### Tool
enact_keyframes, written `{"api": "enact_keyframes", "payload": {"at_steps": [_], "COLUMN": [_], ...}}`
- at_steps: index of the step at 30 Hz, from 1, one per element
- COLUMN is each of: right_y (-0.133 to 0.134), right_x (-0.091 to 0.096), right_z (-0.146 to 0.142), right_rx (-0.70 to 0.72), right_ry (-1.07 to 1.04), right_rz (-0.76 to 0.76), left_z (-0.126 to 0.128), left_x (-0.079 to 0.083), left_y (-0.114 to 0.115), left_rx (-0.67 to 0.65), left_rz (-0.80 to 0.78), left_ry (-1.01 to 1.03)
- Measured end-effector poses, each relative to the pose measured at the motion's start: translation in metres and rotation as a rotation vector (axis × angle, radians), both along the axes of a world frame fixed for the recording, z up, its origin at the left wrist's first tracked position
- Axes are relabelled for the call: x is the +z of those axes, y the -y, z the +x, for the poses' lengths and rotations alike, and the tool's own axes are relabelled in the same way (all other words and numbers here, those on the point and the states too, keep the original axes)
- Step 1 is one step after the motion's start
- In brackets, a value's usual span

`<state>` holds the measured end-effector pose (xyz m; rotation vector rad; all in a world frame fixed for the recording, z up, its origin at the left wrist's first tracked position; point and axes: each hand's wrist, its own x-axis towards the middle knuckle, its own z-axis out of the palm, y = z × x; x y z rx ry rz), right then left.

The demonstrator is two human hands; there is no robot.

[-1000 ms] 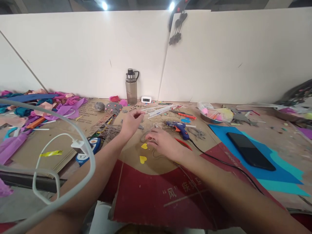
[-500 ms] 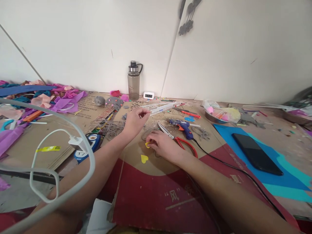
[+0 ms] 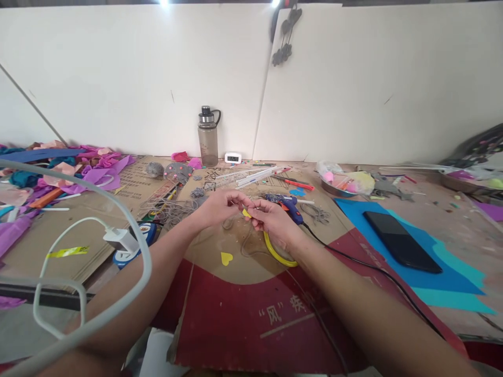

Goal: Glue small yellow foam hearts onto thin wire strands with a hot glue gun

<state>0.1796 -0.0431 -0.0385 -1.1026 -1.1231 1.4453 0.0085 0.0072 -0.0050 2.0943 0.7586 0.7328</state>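
My right hand [image 3: 275, 221] pinches a small yellow paper piece [image 3: 246, 213] above the cardboard. Close against it, my left hand [image 3: 223, 208] has its fingertips pressed together at the piece's upper edge; whatever they grip is too small to make out. Below them, a yellow paper heart [image 3: 226, 258] lies flat on the brown part of the cardboard [image 3: 220, 335]. A yellow curved loop [image 3: 278, 255] shows under my right wrist, partly covered. Just beyond my right hand rests a blue glue gun [image 3: 291, 208] with a black cord.
White sticks [image 3: 257, 176], a bottle [image 3: 208, 137] and a small digital clock [image 3: 233, 158] stand or lie toward the wall. Grey yarn [image 3: 176, 209] is left of my hands. A phone [image 3: 401, 241] lies on blue sheets at right. A white cable [image 3: 147, 251] crosses the left foreground.
My hands have come together, the right rising from the cardboard with the yellow piece. The red-handled scissors are out of sight; the yellow loop now shows. The camera view has shifted slightly.
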Motion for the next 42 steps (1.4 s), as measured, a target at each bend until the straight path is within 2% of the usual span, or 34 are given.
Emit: {"api": "enact_keyframes", "payload": {"at_steps": [4, 9, 12, 15, 21, 25, 29, 32, 37, 39, 42], "right_y": [-0.001, -0.002, -0.002, -0.003, -0.004, -0.006, -0.011, -0.016, -0.018, -0.017, -0.018], "right_x": [0.003, 0.005, 0.006, 0.007, 0.006, 0.008, 0.008, 0.002, -0.007, -0.008, -0.009], "right_z": [0.004, 0.006, 0.004, 0.002, 0.001, 0.006, 0.016, 0.02, 0.004, -0.005, -0.015], "right_rx": [0.017, 0.065, 0.062, 0.01, -0.075, -0.088, -0.173, -0.235, -0.077, -0.011, 0.043], "right_ry": [-0.16, -0.23, -0.214, -0.15, 0.103, 0.231, 0.345, 0.635, 1.006, 1.139, 1.321], "right_rz": [-0.099, -0.116, -0.037, 0.101, 0.257, 0.329, 0.415, 0.579, 0.854, 0.892, 0.852], "left_z": [-0.001, -0.001, -0.003, -0.003, 0.002, 0.002, -0.003, -0.007, -0.008, -0.008, -0.007], "left_x": [0.005, 0.004, 0.003, 0.002, 0.002, 0.001, -0.003, -0.006, -0.008, -0.008, -0.008], "left_y": [0.005, 0.004, 0.0, -0.003, 0.002, 0.002, -0.008, -0.015, -0.018, -0.017, -0.016], "left_rx": [-0.034, 0.05, 0.13, 0.153, 0.124, 0.107, 0.221, 0.341, 0.421, 0.411, 0.398], "left_rz": [0.036, -0.055, -0.132, -0.227, -0.378, -0.385, -0.367, -0.398, -0.386, -0.377, -0.348], "left_ry": [-0.018, 0.084, 0.135, 0.183, 0.165, 0.158, 0.293, 0.397, 0.417, 0.394, 0.373]}}
